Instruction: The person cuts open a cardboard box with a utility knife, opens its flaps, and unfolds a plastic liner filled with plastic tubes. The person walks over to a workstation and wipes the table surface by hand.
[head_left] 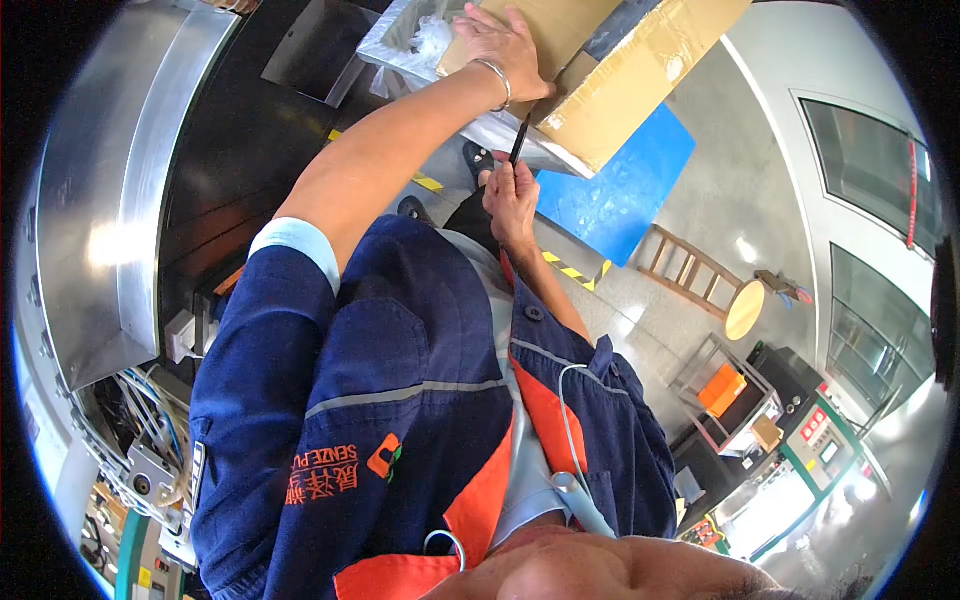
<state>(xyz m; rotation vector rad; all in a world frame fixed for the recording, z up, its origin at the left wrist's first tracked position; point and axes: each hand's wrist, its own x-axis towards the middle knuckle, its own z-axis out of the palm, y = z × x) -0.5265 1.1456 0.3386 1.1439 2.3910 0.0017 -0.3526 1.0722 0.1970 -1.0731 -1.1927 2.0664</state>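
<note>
My left hand, with a bracelet at its wrist, lies spread on a cardboard box at the top of the head view. Its fingers are apart on the brown cardboard, with the thumb near a gap between flaps. Below and right of it, my right hand is closed round a slim black tool. The tool points up at the box's near edge; whether its tip touches the cardboard I cannot tell. Clear tape shows on the box. Under and beside the box is a pale tray or crate with clear plastic in it.
A blue panel lies beyond the box to the right. Farther right are a wooden stool and a metal cart with an orange bin. Metal machinery fills the left side. Yellow-black tape marks the floor.
</note>
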